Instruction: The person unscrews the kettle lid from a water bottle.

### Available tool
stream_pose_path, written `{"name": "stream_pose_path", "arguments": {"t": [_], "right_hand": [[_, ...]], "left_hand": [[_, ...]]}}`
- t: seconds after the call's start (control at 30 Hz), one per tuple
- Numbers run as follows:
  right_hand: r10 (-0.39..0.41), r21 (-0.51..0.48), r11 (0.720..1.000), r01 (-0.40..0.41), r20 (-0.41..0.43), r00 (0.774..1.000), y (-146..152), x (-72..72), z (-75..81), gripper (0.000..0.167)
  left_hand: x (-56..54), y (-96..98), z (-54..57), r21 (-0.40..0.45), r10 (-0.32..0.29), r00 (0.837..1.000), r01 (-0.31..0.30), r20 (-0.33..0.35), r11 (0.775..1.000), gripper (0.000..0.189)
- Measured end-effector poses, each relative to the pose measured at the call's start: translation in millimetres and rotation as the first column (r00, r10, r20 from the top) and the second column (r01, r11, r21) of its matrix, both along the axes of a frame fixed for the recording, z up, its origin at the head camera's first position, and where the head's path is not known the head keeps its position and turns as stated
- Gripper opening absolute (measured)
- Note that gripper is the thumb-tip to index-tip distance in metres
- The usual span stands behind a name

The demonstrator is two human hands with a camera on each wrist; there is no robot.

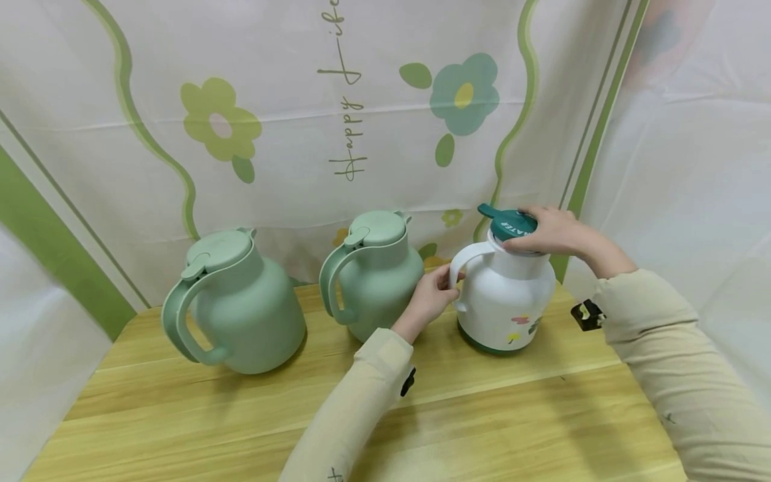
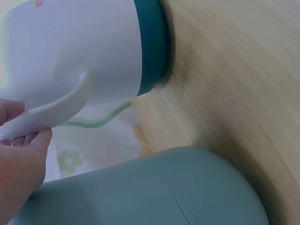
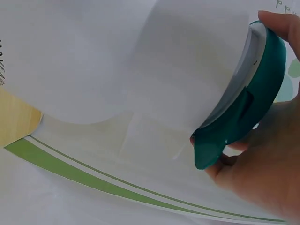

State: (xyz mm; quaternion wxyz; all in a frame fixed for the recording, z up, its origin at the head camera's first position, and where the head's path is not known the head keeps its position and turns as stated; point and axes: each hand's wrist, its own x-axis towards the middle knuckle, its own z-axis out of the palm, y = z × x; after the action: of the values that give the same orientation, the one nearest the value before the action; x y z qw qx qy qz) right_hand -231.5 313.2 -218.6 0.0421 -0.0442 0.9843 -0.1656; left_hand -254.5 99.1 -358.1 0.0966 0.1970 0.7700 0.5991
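Note:
A white vacuum jug (image 1: pixel 506 301) with a dark green base stands upright at the right of the table. My left hand (image 1: pixel 429 298) pinches its white handle (image 2: pixel 58 110) between thumb and fingers. On top, my right hand (image 1: pixel 560 233) grips the dark green lid (image 1: pixel 513 225), fingers spread around its rim. In the right wrist view the lid (image 3: pixel 265 91) sits at a slant over the neck, with a pale ring showing along its lower edge. Just left of my left hand stands a light green jug (image 1: pixel 379 281), its lid on.
Another light green jug (image 1: pixel 253 321) stands farther left, handle toward the front left. The wooden table (image 1: pixel 482 428) meets a printed cloth (image 1: pixel 289 87) at the back. A small black item (image 1: pixel 587 314) shows beside the right sleeve.

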Motion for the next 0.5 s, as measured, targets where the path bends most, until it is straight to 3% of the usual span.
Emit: {"name": "stream_pose_path", "arguments": {"t": [0.13, 0.27, 0.5], "right_hand": [[0.047, -0.035, 0.998, -0.046, 0.014, 0.999, -0.2, 1.6, 0.5, 0.085], [0.074, -0.004, 0.997, -0.074, 0.003, 0.997, -2.7, 1.5, -2.4, 0.085], [-0.056, -0.011, 0.998, 0.055, -0.048, 0.997, -13.0, 2.1, -10.5, 0.098]], "left_hand": [[0.3, 0.4, 0.1, -0.007, 0.004, 1.000, -0.004, 0.004, 1.000, 0.046], [0.5, 0.8, 0.2, -0.011, 0.010, 1.000, -0.010, 0.004, 1.000, 0.045], [0.3, 1.3, -0.1, -0.021, 0.022, 1.000, -0.022, -0.005, 1.000, 0.045]]}}
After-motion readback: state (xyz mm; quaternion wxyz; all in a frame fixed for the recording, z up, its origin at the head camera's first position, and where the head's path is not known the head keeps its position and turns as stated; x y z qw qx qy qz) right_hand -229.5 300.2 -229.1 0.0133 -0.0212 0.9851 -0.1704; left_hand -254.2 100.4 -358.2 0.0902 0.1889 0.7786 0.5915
